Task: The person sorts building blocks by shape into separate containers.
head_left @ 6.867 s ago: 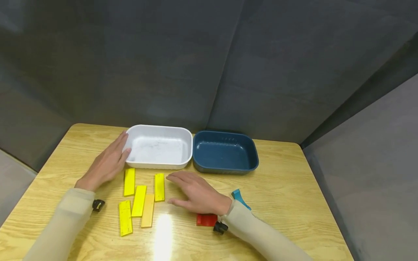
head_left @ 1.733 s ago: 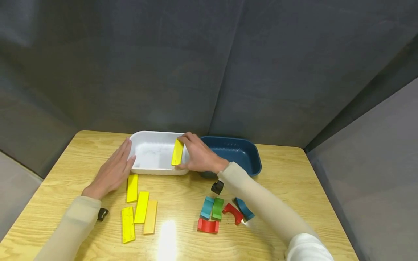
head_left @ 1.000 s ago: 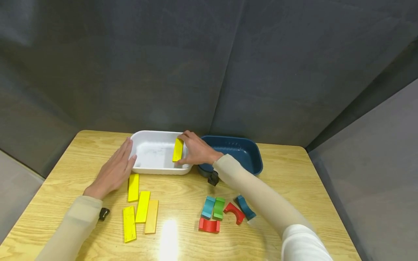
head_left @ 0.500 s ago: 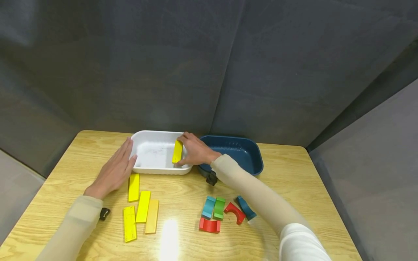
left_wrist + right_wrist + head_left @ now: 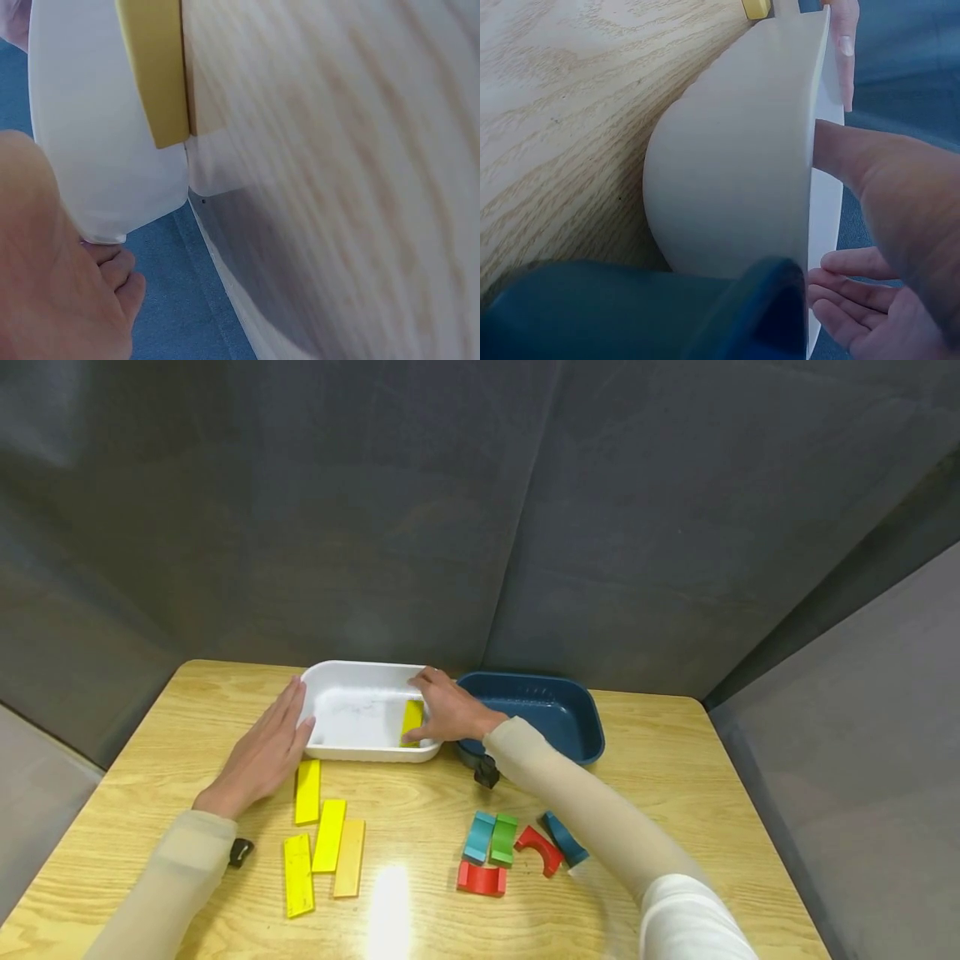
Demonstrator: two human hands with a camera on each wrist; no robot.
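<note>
My left hand (image 5: 258, 747) lies with extended fingers against the left end of the white plastic tray (image 5: 360, 753). In the left wrist view, its fingertips are at the end of the tray's rim. At the tray's right end, my right hand (image 5: 452, 710) reaches in over the rim. A flat yellow block (image 5: 412, 717) lies low inside the tray, beneath the spread thumb and fingers. The fingertips sit beyond the block's far end, while the thumb overlaps its near end. In the right wrist view the block is hidden behind the tray wall.
A dark blue tray (image 5: 551, 678) stands right beside the white one, partly under my right forearm. Several flat yellow blocks (image 5: 297, 875) and a paler one (image 5: 348, 860) lie front left. Curved blocks, blue, green (image 5: 504, 839) and red (image 5: 482, 878), lie front right.
My right hand has carried a yellow block from the table into the white tray, lowered it and let it go. Its fingers have spread. My left hand keeps its place on the tray.
</note>
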